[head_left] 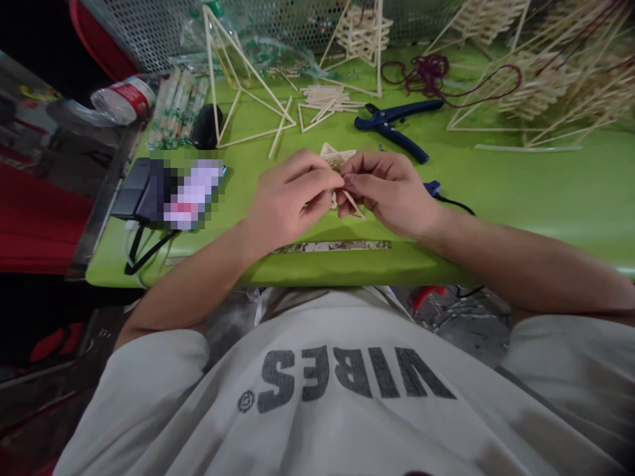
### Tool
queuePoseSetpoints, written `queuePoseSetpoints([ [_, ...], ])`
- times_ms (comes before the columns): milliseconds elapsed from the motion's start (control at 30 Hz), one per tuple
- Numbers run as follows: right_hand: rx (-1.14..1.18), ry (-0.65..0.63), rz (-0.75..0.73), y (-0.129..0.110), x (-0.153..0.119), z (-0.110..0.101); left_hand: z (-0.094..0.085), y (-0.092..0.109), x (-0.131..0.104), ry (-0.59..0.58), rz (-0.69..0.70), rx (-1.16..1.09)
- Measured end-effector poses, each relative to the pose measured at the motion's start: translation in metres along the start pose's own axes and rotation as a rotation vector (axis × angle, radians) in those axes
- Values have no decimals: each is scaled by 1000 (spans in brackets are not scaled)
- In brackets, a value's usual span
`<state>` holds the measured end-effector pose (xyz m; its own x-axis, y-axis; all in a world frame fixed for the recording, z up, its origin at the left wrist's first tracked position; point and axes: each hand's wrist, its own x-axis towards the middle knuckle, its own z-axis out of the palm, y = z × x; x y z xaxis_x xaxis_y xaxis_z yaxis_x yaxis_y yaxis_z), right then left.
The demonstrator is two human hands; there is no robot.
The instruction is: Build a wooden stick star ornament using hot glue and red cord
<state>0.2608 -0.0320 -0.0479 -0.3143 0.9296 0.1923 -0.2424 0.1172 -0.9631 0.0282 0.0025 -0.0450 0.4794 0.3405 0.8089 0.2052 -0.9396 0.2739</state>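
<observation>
My left hand point(296, 197) and my right hand point(391, 193) meet over the middle of the green table point(520, 211), thumbs and fingertips pinched together. Between and behind them shows a small star-shaped frame of thin wooden sticks point(333, 151), with a pointed end coming out below the fingers. My right hand's fingers close round this frame. Both hands hide much of it. What exactly my left fingertips pinch is hidden. Dark blue cutting pliers point(397, 125) lie open just beyond my right hand. Beside that hand, a blue tool with a black cord point(432, 188) is partly covered.
A large stick frame point(211, 79) stands at the back left, near bundled sticks point(177, 106) and a black mouse-like object point(207, 125). A phone point(198, 192) lies left. Loose sticks point(327, 98), purple string point(429, 71) and layered stick structures point(540, 86) fill the back.
</observation>
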Motion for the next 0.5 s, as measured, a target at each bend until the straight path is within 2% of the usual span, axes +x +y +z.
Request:
queuePoseSetpoints([
  [167,34,0,21,0,0,1,-2,3,-3,-61,-114,169],
  [300,-43,-10,-37,-1,-1,2,-2,10,0,-51,-299,105],
  [500,-101,20,-141,2,-4,5,-4,15,6,-63,-354,30],
])
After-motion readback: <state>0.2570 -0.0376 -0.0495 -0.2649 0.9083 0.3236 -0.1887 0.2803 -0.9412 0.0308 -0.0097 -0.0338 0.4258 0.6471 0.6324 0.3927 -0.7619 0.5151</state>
